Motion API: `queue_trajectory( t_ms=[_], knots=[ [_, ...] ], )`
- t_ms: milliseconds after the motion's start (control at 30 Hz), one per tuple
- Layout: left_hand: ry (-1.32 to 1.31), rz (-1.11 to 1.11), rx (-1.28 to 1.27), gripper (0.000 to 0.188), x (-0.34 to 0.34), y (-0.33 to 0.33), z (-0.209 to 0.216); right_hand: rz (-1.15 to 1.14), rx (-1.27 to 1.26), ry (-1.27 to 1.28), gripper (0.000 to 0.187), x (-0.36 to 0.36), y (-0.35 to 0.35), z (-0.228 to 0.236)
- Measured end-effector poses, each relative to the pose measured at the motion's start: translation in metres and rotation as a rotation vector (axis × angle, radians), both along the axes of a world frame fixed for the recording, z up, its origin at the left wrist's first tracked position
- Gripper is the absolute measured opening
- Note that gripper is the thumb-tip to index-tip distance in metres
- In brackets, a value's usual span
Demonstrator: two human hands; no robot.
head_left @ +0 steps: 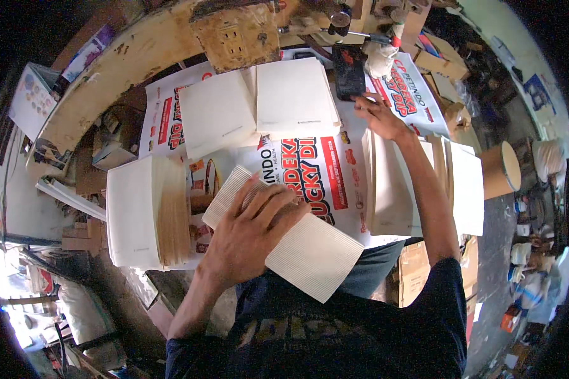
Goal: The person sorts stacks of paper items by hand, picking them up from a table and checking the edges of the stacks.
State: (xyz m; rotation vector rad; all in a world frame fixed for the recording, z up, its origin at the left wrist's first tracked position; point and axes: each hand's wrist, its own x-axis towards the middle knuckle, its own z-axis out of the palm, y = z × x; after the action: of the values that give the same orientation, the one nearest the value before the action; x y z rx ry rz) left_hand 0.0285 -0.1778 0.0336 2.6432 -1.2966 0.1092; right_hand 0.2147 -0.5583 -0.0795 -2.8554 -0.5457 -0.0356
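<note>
My left hand (253,230) grips a pale ribbed piece of corrugated cardboard (319,256), which lies slantwise in front of my body. Its fingers wrap over the upper part and the thumb side is partly hidden. My right hand (380,115) reaches far across the table, its fingers apart, with fingertips at the lower edge of a dark smartphone (349,72). Nothing shows inside that hand. Two stacks of white paper sheets, a left one (218,114) and a right one (296,95), lie side by side beyond my left hand.
A printed banner (332,170) covers the table. A thick stack of sheets (133,211) stands at the left, with more stacks (395,189) under my right forearm. Beyond are a wooden board with sockets (237,38) and a plastic-wrapped item (381,60). A cardboard cylinder (501,167) sits at right.
</note>
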Motion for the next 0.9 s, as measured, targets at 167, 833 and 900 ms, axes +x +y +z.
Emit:
queue_trajectory(
  t_ms=[167,833,900],
  knots=[
    [0.035,-0.024,-0.040,0.051,-0.002,0.001,0.002,0.086,-0.176,-0.115,0.043,0.018,-0.031,-0.006],
    [0.008,-0.034,-0.055,0.050,-0.003,0.007,-0.005,-0.089,0.098,-0.337,0.028,0.049,-0.014,-0.018],
    [0.022,-0.039,-0.052,0.051,-0.003,0.007,-0.006,-0.228,0.207,-0.237,0.031,0.062,-0.015,-0.013]
  ],
)
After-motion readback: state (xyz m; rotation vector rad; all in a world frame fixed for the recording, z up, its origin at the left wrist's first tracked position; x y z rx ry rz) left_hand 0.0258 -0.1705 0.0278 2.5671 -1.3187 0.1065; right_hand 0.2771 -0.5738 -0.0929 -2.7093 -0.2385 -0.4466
